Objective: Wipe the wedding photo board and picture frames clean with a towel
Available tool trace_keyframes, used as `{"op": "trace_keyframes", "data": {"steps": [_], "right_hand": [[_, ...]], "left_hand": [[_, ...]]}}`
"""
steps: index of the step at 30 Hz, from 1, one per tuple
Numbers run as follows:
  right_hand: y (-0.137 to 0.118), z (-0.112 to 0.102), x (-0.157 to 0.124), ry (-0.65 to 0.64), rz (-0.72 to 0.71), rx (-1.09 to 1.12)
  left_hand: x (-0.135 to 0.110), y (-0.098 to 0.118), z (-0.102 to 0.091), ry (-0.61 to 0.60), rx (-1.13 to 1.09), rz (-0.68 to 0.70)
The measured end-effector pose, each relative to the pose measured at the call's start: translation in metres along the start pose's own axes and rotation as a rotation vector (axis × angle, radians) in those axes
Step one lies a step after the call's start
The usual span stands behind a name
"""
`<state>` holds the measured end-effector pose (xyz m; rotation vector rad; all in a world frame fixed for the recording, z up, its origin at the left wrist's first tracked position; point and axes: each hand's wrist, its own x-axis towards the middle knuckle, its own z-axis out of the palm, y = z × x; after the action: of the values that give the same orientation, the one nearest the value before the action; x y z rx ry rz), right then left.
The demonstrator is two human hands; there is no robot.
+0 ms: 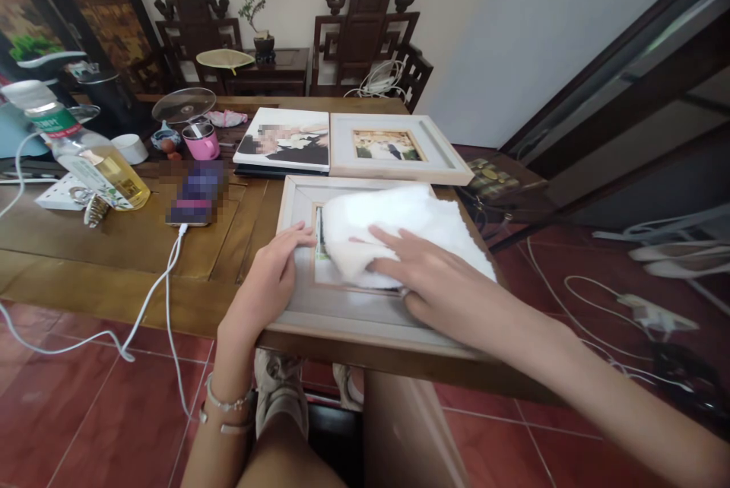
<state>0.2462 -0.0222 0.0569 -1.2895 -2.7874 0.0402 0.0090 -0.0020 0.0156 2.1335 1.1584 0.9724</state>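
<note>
"What's at the far left?"

"A clear bottle [108,165] of yellow liquid leans over the wooden table [114,264]. Right of it lies a phone [197,195], its screen blurred, with a white cable [151,292] plugged into its near end. A pink mug [201,142] stands just beyond the phone."

"And the left hand [268,275]?"

"It's open, fingers loosely bent, resting on the left side of the near picture frame [342,313]. There's a bracelet [225,398] on that wrist."

"Where's that frame exactly?"

"Flat on the table, along the near edge, right of the phone. Beyond its left part lies a white-edged picture [285,140], partly blurred out."

"What covers the near one?"

"A white cloth [388,207], spread over its middle and right, hiding most of the photo inside."

"So the right hand [425,267] is on the cloth?"

"Yes, laid over it with the fingers pointing left, some of them against a fold. I can't tell whether they pinch it."

"Anything farther right?"

"A second framed photo [393,146] lies beyond the cloth, beside the white-edged picture. At the far right, on the red tiled floor [490,435], there's a white power strip [658,317]."
</note>
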Motion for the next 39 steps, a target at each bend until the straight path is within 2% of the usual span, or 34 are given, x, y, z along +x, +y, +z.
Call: {"op": "trace_keyframes", "data": {"steps": [5, 9, 17, 20, 31, 35, 39], "right_hand": [[0.019, 0.013, 0.017, 0.085, 0.046, -0.052], [0.020, 0.014, 0.017, 0.096, 0.028, -0.034], [-0.025, 0.002, -0.023, 0.041, -0.121, 0.131], [-0.033, 0.002, -0.029, 0.058, -0.105, 0.123], [-0.003, 0.011, 0.013, 0.084, 0.000, 0.014], [-0.007, 0.013, 0.016, 0.075, -0.015, 0.011], [-0.016, 0.015, 0.006, 0.091, -0.079, 0.032]], "left_hand": [[0.000, 0.000, 0.000, 0.006, -0.008, -0.008], [0.000, 0.000, 0.000, 0.003, -0.002, -0.009], [0.000, -0.001, 0.001, 0.007, 0.005, -0.001], [0.000, 0.000, 0.001, 0.006, 0.009, -0.002], [-0.001, -0.001, 0.001, 0.007, 0.005, -0.011], [-0.001, -0.001, 0.001, 0.005, 0.003, -0.012], [-0.001, -0.001, 0.001, 0.008, 0.002, -0.007]]}}
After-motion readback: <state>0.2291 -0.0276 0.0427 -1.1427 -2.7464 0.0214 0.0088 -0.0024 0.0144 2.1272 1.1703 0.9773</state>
